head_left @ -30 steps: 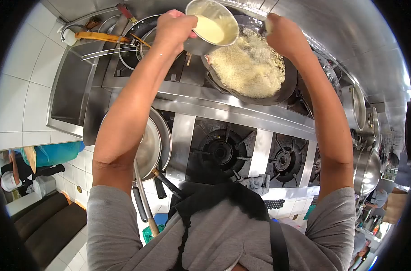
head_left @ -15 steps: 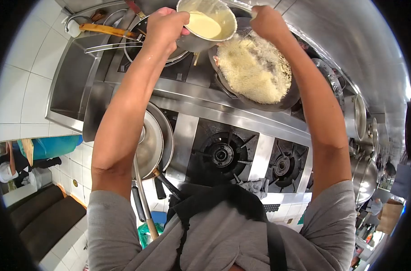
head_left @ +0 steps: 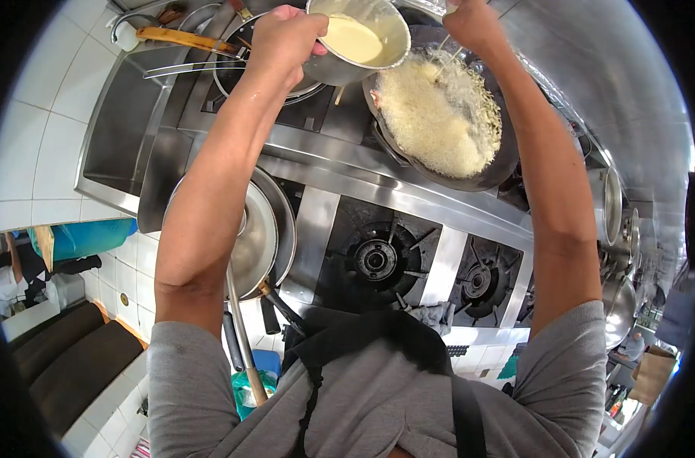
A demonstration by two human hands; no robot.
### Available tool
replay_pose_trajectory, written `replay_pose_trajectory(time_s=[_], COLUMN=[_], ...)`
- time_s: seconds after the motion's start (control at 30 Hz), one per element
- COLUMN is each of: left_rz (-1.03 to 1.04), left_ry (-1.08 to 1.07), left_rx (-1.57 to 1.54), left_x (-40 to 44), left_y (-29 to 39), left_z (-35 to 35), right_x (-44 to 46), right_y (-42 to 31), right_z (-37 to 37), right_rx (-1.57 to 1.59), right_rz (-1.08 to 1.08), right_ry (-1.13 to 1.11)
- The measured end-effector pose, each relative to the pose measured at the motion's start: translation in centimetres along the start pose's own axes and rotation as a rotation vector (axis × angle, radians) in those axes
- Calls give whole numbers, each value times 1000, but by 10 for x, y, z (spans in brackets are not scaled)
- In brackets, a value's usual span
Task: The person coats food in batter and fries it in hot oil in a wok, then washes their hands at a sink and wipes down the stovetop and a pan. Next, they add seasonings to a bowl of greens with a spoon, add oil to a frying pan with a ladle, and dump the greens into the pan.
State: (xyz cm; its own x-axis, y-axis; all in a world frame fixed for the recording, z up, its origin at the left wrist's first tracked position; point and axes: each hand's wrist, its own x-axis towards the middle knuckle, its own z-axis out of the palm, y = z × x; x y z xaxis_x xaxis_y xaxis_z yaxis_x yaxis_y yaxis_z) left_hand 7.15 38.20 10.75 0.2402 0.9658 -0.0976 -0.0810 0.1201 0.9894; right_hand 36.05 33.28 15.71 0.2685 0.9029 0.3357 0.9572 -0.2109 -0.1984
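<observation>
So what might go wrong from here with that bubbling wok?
The metal bowl, held at its rim by the left hand alone, might slip and spill batter. The foam lies close to the edge of the wok, so it could bubble over. Spatter might catch the right hand, near the wok's far side.

The steel stove (head_left: 309, 229) carries a wok (head_left: 463, 183) and stacked pans (head_left: 287, 237).
</observation>
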Motion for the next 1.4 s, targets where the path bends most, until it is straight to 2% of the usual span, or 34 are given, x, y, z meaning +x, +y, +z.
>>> replay_pose_trajectory(time_s=[0.07,0.17,0.27,0.37,0.43,0.57,0.6,0.7,0.77,0.83,0.9,0.97,1.03,1.13,1.23,1.33,1.4], left_rz=[-4,-9,5,13,28,38,54,56,72,129,137,123,94,69,45,-3,-6], left_ry=[2,0,-11,2,-1,-11,-16,8,20,22,6,-22,-45,-101,-141,-137,-121], left_rx=[1,11,14,-7,-12,-2,-8,3,17,2,7,35,57,43,19,34,38], left_x=[-1,-1,0,-1,-2,-12,-14,-16,-17,-13,-12,-14,-16,-21,-25,-25,-24], left_y=[1,1,-2,0,0,5,10,17,18,16,12,13,14,13,15,7,4], left_z=[1,0,-3,-3,-1,-9,-9,-2,1,5,6,12,24,42,59,67,62], right_x=[-3,-25,-23,-14,-40,-35,-38,-43,-53,-70,-59,-61,-60,-55,-53,-62,-72], right_y=[3,-25,-30,26,58,45,35,29,30,28,25,-2,-38,-68,-67,-69,-63], right_z=[6,0,-29,48,105,56,34,14,69,79,49,11,-27,-21,14,-8,-30], right_rx=[107,213,337,199,9,188,188,430,-106,-23,52,266,247,-5,-119,-187,-90], right_rz=[6,17,-42,204,-164,178,181,339,57,-35,13,2,-95,-246,-341,-337,-254], right_ry=[53,349,277,211,-223,154,286,417,-20,-260,-58,110,53,-249,-526,-503,-243])
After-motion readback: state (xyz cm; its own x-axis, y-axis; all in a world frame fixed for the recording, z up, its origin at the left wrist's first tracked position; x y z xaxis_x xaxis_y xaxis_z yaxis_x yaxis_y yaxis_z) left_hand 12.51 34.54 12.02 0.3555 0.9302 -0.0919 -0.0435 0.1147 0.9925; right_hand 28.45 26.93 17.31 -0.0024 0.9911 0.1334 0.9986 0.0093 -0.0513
